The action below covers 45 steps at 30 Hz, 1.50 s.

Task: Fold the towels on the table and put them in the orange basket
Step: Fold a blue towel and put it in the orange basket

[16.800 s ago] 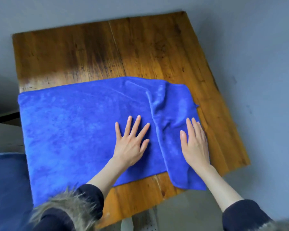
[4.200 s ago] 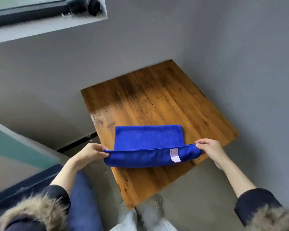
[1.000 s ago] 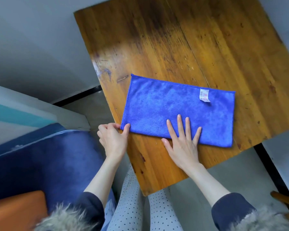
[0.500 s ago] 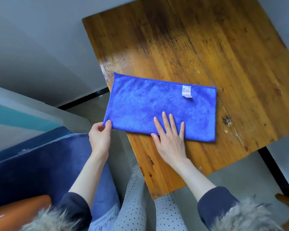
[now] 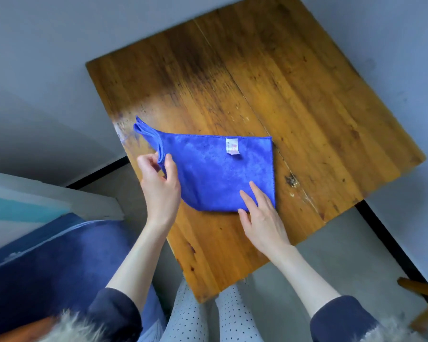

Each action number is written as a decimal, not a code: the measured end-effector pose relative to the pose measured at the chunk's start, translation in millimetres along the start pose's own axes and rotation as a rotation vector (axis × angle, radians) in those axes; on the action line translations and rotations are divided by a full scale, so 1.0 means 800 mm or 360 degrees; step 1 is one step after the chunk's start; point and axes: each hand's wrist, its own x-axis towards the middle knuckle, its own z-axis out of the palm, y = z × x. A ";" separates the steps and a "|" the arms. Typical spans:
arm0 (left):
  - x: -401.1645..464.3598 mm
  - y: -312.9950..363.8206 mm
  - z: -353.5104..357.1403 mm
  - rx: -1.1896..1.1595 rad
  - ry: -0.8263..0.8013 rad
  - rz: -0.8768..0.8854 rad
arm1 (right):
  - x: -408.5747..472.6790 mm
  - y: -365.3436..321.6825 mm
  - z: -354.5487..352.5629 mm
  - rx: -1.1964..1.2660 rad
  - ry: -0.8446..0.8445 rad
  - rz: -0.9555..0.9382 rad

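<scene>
Pinching fuzzy blue towel [image 5: 215, 174] edge: left hand [image 5: 160, 181]; right hand [image 5: 262, 215] flat, pressing.

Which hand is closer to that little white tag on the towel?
The left hand, slightly: it pinches the towel's lifted left edge, left of the tag. The right hand presses the towel's near right corner, below it.

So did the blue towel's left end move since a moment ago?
Yes. The left hand pinches the blue towel at its left end and has lifted it off the wooden table, toward the white label. The right hand still presses the right side flat.
</scene>
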 end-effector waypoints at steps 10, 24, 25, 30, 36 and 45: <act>-0.092 -0.013 0.126 0.0642 -0.0977 0.0735 | 0.008 0.054 -0.030 0.1972 0.0069 0.0859; -0.086 -0.045 0.089 0.1559 -0.0886 0.0987 | 0.073 0.049 -0.047 0.1060 0.0125 0.0732; -0.085 -0.045 0.090 0.1580 -0.0899 0.0973 | 0.076 0.047 -0.046 0.0979 0.0129 0.0703; -0.089 -0.046 0.099 0.1592 -0.0941 0.0996 | 0.063 0.049 -0.047 0.1245 0.0253 0.0546; -0.093 -0.054 0.102 0.1592 -0.0988 0.1081 | 0.044 0.064 -0.040 0.1514 0.0182 0.0790; -0.087 -0.058 0.097 0.1561 -0.1068 0.1081 | 0.107 0.065 -0.057 0.1127 0.0157 0.0795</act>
